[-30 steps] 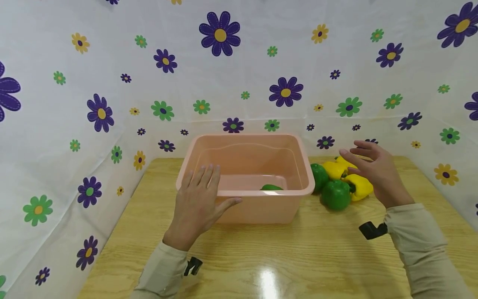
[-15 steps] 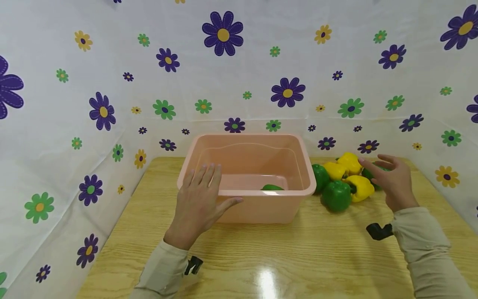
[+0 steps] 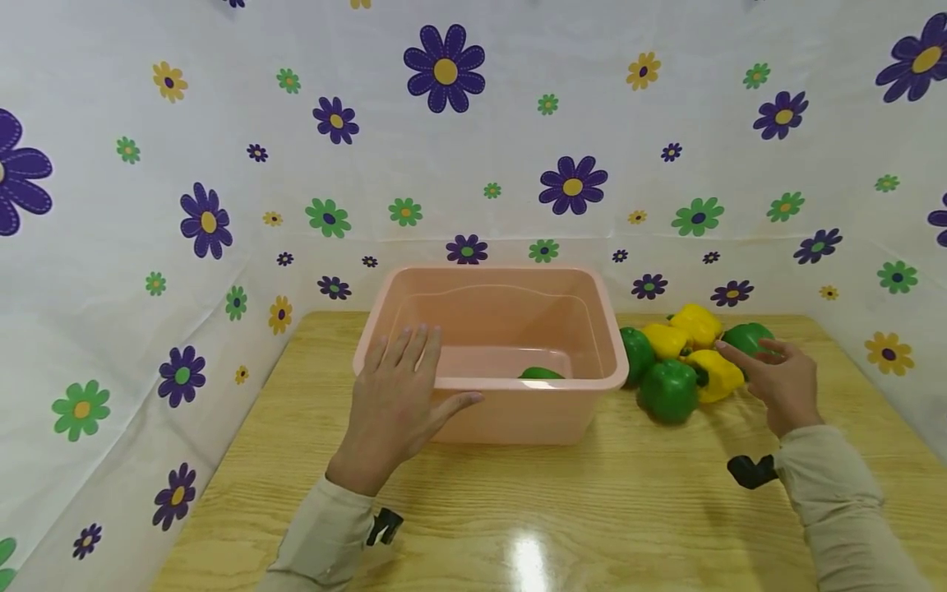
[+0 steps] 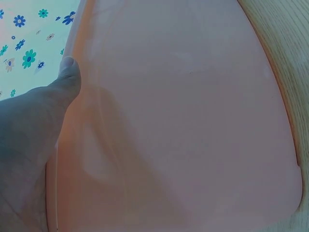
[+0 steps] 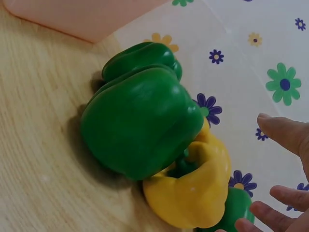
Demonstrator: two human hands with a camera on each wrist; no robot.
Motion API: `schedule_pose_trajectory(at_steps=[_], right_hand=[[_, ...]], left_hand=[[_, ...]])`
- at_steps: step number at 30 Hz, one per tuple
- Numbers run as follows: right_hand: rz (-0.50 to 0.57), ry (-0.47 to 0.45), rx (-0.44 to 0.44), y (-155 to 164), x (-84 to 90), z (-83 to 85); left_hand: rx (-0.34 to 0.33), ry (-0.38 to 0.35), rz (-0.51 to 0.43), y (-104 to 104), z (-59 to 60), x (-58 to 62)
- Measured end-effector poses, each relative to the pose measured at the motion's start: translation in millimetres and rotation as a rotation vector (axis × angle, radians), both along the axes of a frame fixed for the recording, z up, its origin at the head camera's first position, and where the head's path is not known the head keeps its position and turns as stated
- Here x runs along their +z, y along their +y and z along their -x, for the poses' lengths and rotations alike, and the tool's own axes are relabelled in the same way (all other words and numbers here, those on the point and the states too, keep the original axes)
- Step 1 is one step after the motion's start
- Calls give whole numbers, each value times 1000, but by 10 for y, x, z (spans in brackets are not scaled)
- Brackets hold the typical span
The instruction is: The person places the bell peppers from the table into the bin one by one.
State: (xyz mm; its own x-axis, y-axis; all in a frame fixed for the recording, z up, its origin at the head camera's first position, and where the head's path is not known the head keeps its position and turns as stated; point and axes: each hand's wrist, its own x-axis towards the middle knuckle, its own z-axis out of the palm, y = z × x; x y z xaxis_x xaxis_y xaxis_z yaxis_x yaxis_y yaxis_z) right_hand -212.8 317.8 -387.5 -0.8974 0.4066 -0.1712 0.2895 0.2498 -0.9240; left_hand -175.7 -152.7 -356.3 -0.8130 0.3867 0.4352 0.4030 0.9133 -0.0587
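Note:
My left hand [image 3: 392, 403] rests flat on the front-left rim of a pink plastic tub [image 3: 510, 411], fingers straight over its edge and thumb spread along the front. In the left wrist view the thumb [image 4: 70, 72] lies against the tub's rim. Inside the tub a bit of a green bell pepper [image 3: 542, 373] shows above the front rim. My right hand [image 3: 784, 386] hovers with parted, slightly bent fingers by the rightmost green bell pepper [image 3: 747, 337], partly covering it. Whether it touches that pepper I cannot tell. Nearby lies a yellow bell pepper [image 3: 713, 376].
Right of the tub sit more peppers: a front green bell pepper [image 3: 669, 390], a green one [image 3: 636, 356] near the tub wall, and two yellow bell peppers [image 3: 695, 326] behind. A flowered cloth [image 3: 473, 148] hangs behind the wooden table [image 3: 459, 510].
My right hand has moved right and down from above the yellow peppers to beside the rightmost green pepper, which has come into view. My left hand stays on the tub's rim.

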Motion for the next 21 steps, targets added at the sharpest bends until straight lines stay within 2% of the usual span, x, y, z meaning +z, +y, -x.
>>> schedule_pose_trajectory(at_steps=[13, 21], right_hand=[[-17, -88, -30, 3, -255, -11], [62, -80, -28, -21, -362, -25]], left_hand=[[13, -22, 4, -7, -1, -6], [5, 5, 3, -12, -2, -9]])
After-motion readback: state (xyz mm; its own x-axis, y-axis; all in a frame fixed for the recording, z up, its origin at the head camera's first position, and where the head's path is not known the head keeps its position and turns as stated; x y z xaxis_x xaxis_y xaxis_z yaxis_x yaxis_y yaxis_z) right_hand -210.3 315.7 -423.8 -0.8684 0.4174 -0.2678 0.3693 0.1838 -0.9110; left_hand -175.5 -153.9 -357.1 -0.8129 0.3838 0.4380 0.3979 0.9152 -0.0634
